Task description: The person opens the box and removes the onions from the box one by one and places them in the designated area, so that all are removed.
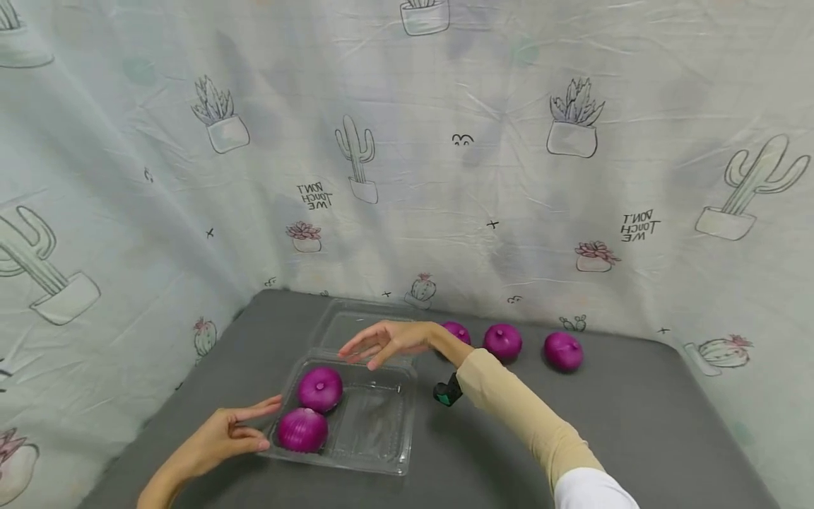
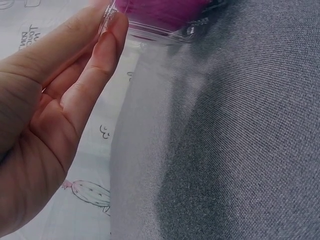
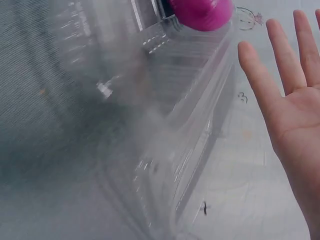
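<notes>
A clear plastic clamshell container (image 1: 372, 417) lies with its lid (image 1: 362, 322) folded back towards the wall. Two red onions sit in its left side, one onion (image 1: 320, 389) behind the other onion (image 1: 303, 430). My left hand (image 1: 219, 438) pinches the container's left rim between thumb and fingers, also seen close up in the left wrist view, where an onion (image 2: 162, 12) shows through the plastic. Over the hinge side hovers my right hand (image 1: 391, 341), fingers spread and holding nothing. In the right wrist view its palm (image 3: 300, 117) appears beside the container.
Three more red onions stand in a row at the back right: one onion (image 1: 456, 332) partly behind my right wrist, a middle onion (image 1: 503, 343) and a right onion (image 1: 563, 351). Grey cloth covers the table (image 1: 610, 438). A cactus-print curtain (image 1: 432, 184) hangs behind.
</notes>
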`<state>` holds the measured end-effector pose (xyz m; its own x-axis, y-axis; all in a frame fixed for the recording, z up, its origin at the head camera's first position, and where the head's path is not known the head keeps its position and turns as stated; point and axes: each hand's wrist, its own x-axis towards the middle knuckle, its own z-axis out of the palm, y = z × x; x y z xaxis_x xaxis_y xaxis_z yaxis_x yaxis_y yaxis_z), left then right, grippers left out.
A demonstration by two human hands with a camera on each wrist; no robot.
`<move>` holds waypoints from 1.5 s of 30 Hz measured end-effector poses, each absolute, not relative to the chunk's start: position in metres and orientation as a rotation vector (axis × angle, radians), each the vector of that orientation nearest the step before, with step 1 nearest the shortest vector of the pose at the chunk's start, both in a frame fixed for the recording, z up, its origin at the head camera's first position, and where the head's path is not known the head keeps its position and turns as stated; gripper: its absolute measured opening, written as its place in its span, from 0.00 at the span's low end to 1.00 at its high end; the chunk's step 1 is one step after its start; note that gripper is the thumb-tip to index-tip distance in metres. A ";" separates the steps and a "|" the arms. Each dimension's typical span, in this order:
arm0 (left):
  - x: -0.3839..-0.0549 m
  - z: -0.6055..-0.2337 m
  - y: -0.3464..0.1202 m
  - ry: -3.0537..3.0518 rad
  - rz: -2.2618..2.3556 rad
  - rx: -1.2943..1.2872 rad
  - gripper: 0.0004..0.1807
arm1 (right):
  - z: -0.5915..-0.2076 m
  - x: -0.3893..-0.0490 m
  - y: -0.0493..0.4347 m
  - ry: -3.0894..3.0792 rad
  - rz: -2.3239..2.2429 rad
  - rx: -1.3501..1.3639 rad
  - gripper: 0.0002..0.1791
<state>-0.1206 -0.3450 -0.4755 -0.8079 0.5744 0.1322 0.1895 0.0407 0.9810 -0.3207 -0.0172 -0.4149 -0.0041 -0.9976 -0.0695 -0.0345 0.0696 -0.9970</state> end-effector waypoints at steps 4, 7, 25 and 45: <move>-0.121 -0.477 -0.343 1.972 1.863 0.762 0.28 | -0.416 -0.321 -0.037 1.276 -1.109 -1.183 0.28; -0.122 -0.478 -0.341 1.968 1.870 0.796 0.27 | -0.417 -0.320 -0.050 1.263 -1.099 -1.190 0.28; -0.128 -0.483 -0.343 2.064 1.828 0.791 0.27 | -0.431 -0.318 -0.065 1.333 -1.052 -1.054 0.27; -0.125 -0.480 -0.345 2.123 1.784 0.794 0.28 | -0.426 -0.316 -0.067 1.572 -1.084 -1.110 0.23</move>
<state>-0.1252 -0.3451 -0.4799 -0.8180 0.5559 0.1477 0.2411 0.0983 0.9655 -0.3163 -0.0674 -0.4255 -0.1928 -0.9649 -0.1782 -0.1766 0.2128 -0.9610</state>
